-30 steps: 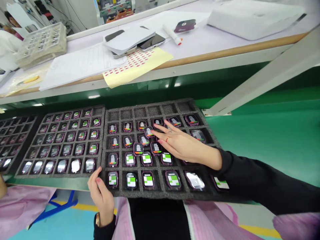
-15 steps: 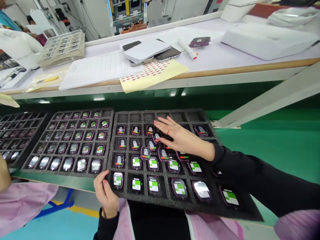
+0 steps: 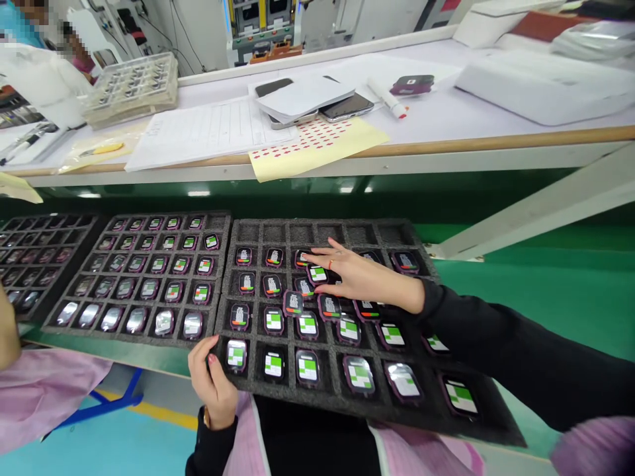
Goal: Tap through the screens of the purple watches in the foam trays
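Several smartwatch bodies with square screens and purple cases sit in a dark foam tray [image 3: 317, 395] in front of me. My right hand [image 3: 347, 268] reaches over the tray's middle, fingers spread and stretched out. Between its thumb and forefinger lies a watch [image 3: 318, 273] showing a green and white screen. It rests on the dividers, as do a watch [image 3: 293, 303] with dark text screen and another such watch [image 3: 329, 307] nearby. Curled at the tray's near left corner, my left hand [image 3: 214, 383] grips the edge beside a green-screened watch [image 3: 237, 355].
To the left stand a second foam tray [image 3: 221, 264] of watches and a third tray [image 3: 47, 311]. Another person's arm [image 3: 7, 330] shows at the left edge. Above runs a shelf [image 3: 426, 142] bearing papers, phones [image 3: 347, 107], a marker [image 3: 387, 99] and a parts box [image 3: 131, 89]. A white post slants at right.
The screen of the watch by my right hand has turned from dark text to green and white. My right thumb has shifted off its face to its lower edge. The view has shifted slightly.
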Available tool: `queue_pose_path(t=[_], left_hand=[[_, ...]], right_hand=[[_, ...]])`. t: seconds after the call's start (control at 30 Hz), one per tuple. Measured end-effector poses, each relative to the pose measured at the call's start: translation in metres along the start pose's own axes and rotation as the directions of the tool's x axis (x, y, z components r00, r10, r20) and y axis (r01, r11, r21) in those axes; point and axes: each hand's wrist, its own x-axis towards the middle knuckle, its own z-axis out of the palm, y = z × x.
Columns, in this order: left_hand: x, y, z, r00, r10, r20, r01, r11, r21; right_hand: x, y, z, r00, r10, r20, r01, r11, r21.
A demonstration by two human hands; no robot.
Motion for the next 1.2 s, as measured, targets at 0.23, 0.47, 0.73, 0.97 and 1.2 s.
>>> queue_pose_path(t=[0.23,0.47,0.73,0.97,1.2], left_hand=[[0.0,0.0,0.0,1.0,0.007,0.008,-0.007,1.0,0.009],[0.002,0.002,-0.001,1.0,0.023,0.016,-0.023,0.999,0.026],[0.004,0.001,0.001,0.999,0.037,-0.001,-0.037,0.999,0.037],[0.003,-0.003,0.002,0.999,0.011,-0.031,-0.011,1.0,0.025],[0.003,-0.003,0.003,0.999,-0.016,-0.034,0.017,1.0,0.015]], right_hand=[[0.021,0.006,-0.006,0.998,0.023,-0.055,-0.021,0.999,0.04],[0.065,0.043,-0.005,0.976,0.134,-0.169,-0.139,0.99,-0.019],[0.08,0.062,-0.001,0.989,0.103,-0.107,-0.111,0.991,-0.07],[0.064,0.062,-0.01,0.98,0.142,-0.142,-0.146,0.989,-0.017],[-0.015,0.025,-0.035,0.97,0.15,-0.193,-0.138,0.988,0.072]])
